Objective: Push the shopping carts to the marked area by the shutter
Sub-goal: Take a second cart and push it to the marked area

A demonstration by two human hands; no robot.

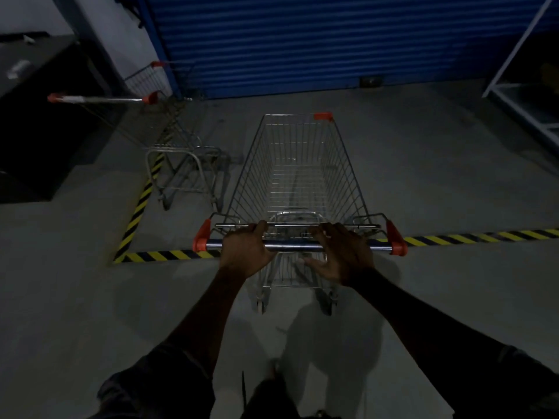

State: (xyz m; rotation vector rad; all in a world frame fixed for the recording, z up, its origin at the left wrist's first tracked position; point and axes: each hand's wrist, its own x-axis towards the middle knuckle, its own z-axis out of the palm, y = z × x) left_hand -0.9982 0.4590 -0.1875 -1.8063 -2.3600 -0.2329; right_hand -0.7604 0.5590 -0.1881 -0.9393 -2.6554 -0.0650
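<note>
Already one parked cart (169, 140) stands inside the striped tape (136, 207); the left hand (245, 252) grips the second cart's handle (290, 245), the right hand (341, 255) rests loose-fingered on it, basket across, rear wheels outside.

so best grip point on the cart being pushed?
The chrome handle bar of the cart, taken from behind. It runs crosswise at the rear between the orange end caps, clear of the wire basket. The left hand is wrapped on it; the right hand rests over it with fingers loose. Hands spaced apart steer best.
</note>
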